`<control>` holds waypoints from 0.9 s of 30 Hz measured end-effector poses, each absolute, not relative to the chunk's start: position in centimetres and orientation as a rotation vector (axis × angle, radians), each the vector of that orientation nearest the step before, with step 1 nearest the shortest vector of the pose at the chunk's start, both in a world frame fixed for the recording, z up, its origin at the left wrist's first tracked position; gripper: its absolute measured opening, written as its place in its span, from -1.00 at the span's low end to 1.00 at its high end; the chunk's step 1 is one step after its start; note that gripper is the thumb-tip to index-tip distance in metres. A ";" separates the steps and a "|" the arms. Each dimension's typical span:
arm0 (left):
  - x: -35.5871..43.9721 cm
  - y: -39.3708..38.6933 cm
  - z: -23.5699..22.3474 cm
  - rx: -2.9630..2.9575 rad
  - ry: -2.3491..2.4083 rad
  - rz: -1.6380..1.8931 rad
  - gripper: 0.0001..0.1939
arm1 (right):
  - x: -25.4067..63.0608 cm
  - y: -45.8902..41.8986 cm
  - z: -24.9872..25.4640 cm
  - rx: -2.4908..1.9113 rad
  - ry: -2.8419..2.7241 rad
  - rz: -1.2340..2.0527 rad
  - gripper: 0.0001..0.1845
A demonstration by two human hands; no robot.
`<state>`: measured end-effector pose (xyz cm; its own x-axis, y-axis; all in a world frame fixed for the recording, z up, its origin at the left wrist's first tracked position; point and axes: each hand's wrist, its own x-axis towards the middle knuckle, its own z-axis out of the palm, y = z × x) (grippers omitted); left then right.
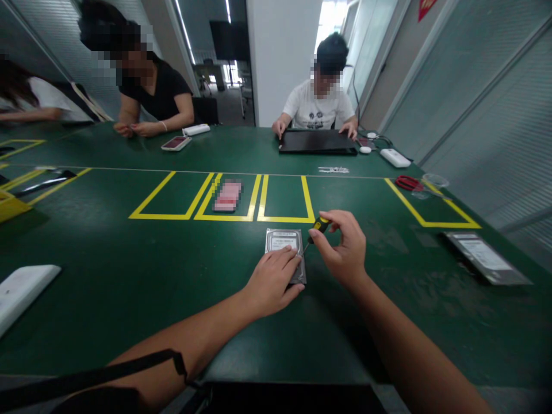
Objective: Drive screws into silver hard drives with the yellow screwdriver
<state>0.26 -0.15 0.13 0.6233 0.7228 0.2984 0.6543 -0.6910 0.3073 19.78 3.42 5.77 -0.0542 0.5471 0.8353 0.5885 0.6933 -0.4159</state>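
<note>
The right hand pinches the screwdriver between thumb and fingers beside the hard drive on the table, while the left hand presses flat over the drive, hiding its lower part.

From my remote seat I see a green table carrying a hard drive, my landmark. Beyond it I make out yellow tape outlines, a blurred pink item lying within one, and farther off a black panel. Well right of the drive lies a bagged, labelled slab; well left, a white object.
</note>
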 end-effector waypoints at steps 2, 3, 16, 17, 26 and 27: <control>0.3 -0.2 0.1 2.672 1.144 0.606 -0.40 | 19.8 3.3 5.8 -0.936 -1.705 -0.041 -0.73; 0.3 -0.2 0.1 2.671 1.144 0.606 -0.40 | 19.8 3.3 5.8 -0.942 -1.705 -0.038 -0.73; 0.1 -0.1 -0.1 2.687 1.137 0.603 -0.40 | 19.9 3.5 5.9 -0.919 -1.699 -0.063 -0.77; 0.1 -0.1 -0.1 2.688 1.138 0.600 -0.40 | 19.9 3.5 6.0 -0.924 -1.701 -0.060 -0.79; 0.2 -0.1 0.0 2.676 1.128 0.624 -0.40 | 20.3 3.6 6.1 -0.966 -1.717 0.045 -0.74; 0.2 -0.1 0.0 2.672 1.128 0.627 -0.40 | 20.3 3.7 6.3 -0.957 -1.721 0.040 -0.76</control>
